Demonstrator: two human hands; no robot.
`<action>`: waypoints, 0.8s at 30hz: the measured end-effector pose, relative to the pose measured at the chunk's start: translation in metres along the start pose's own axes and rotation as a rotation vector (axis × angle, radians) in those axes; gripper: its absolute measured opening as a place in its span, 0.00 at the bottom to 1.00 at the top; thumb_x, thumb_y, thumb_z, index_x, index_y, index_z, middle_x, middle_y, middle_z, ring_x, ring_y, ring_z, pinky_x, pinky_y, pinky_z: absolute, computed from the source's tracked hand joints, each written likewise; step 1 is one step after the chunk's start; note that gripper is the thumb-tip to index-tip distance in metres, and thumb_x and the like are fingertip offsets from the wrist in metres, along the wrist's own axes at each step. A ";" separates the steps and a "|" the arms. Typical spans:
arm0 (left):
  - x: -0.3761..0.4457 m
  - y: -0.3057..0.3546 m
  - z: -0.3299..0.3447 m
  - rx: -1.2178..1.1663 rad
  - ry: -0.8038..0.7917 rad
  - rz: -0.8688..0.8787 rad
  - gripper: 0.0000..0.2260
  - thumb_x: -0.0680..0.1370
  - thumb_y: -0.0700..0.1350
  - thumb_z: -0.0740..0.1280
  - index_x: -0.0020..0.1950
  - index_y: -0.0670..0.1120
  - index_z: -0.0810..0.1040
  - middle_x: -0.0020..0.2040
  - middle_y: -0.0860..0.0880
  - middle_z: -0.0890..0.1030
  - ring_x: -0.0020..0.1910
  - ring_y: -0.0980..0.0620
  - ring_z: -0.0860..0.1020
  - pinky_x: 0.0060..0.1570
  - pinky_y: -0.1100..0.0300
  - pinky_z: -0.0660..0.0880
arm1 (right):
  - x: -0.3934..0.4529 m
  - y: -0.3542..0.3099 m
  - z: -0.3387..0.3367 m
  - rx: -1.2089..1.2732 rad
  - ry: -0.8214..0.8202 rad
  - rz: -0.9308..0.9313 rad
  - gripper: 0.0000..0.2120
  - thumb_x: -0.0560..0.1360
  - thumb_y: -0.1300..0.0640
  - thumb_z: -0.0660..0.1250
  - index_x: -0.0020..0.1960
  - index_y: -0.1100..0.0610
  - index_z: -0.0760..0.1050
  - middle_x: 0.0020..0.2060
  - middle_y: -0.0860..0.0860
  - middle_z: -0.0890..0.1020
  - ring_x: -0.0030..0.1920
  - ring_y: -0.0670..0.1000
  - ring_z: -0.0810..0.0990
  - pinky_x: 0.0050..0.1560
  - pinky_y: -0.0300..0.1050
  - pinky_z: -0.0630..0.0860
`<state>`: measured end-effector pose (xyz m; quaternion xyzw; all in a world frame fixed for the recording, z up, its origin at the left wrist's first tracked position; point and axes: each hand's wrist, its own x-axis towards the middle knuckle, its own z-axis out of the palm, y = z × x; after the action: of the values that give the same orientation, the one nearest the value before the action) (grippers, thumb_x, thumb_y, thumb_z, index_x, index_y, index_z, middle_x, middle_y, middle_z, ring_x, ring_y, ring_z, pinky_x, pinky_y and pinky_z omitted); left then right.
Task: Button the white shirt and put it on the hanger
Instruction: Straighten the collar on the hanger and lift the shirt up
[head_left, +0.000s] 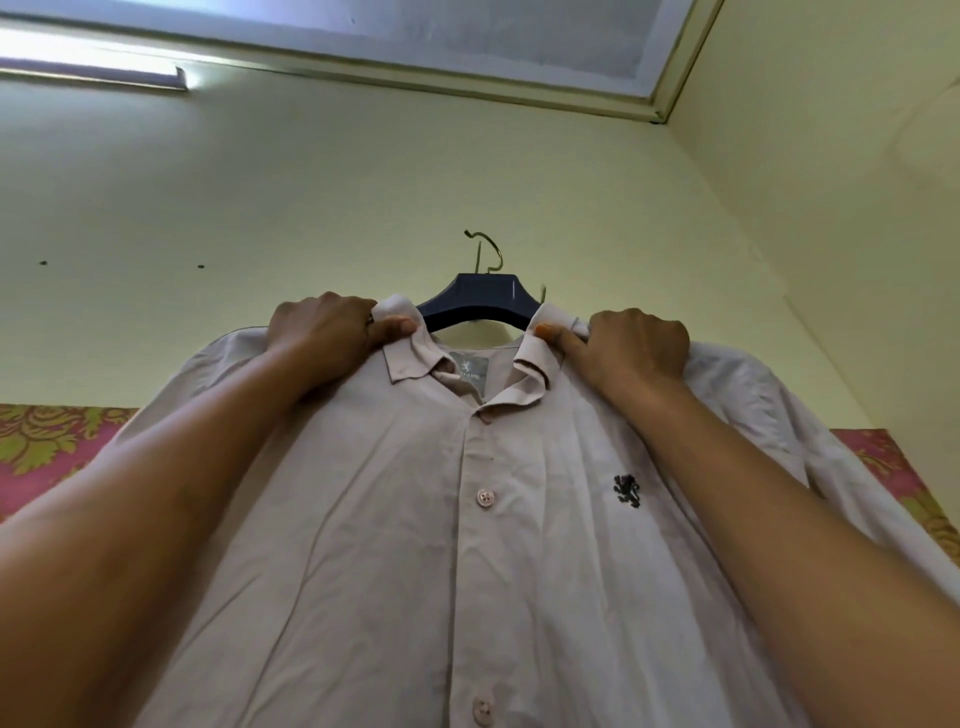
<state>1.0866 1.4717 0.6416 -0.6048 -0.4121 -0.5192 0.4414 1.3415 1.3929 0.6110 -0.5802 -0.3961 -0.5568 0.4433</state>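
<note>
You're holding the white shirt (395, 545) up against the wall, already draped on the dark hanger (480, 304). The hanger is the reference here: its body is showing in the collar gap, and its metal hook (488, 252) is sticking up just above. I can't tell whether the hook is catching on anything.

Left hand (322, 327) is gripping the collar and shoulder fabric just left of the hanger, thumb pressing the collar edge. Right hand (631, 343) is doing the same just right of it. Both are clenched on cloth, neither released.

Below the hanger the placket is looking closed; two buttons (484, 498) are showing fastened. The top one under the collar is looking undone, though the fold is partly hiding it.

Risks, as I'm judging them:
- If you're pulling harder on one side, a shoulder is sliding off the hanger's arm.
- If the hook isn't seated, letting go is dropping the lot.
- The open collar is making it easier for the neck to slip off.
</note>
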 end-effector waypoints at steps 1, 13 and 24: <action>0.000 -0.001 0.003 0.007 -0.005 -0.002 0.27 0.74 0.70 0.47 0.45 0.49 0.74 0.40 0.48 0.74 0.40 0.46 0.72 0.40 0.55 0.66 | 0.001 0.001 0.000 -0.016 0.003 -0.015 0.34 0.72 0.28 0.48 0.46 0.57 0.77 0.47 0.56 0.81 0.44 0.57 0.76 0.42 0.44 0.61; -0.003 -0.009 0.008 -0.027 -0.244 -0.059 0.33 0.71 0.73 0.47 0.50 0.48 0.77 0.50 0.44 0.79 0.45 0.45 0.73 0.44 0.54 0.69 | 0.000 -0.005 -0.005 -0.093 -0.135 -0.121 0.35 0.74 0.30 0.46 0.51 0.58 0.76 0.51 0.56 0.80 0.52 0.56 0.77 0.45 0.45 0.62; -0.038 0.005 0.004 0.043 -0.049 -0.096 0.25 0.76 0.67 0.50 0.42 0.47 0.70 0.49 0.41 0.79 0.43 0.43 0.73 0.40 0.54 0.64 | -0.044 -0.008 0.019 0.034 0.055 -0.039 0.25 0.78 0.42 0.51 0.56 0.61 0.73 0.54 0.60 0.79 0.54 0.60 0.75 0.53 0.50 0.65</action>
<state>1.0875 1.4724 0.6029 -0.5872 -0.4623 -0.5158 0.4188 1.3370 1.4150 0.5677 -0.5491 -0.4043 -0.5742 0.4531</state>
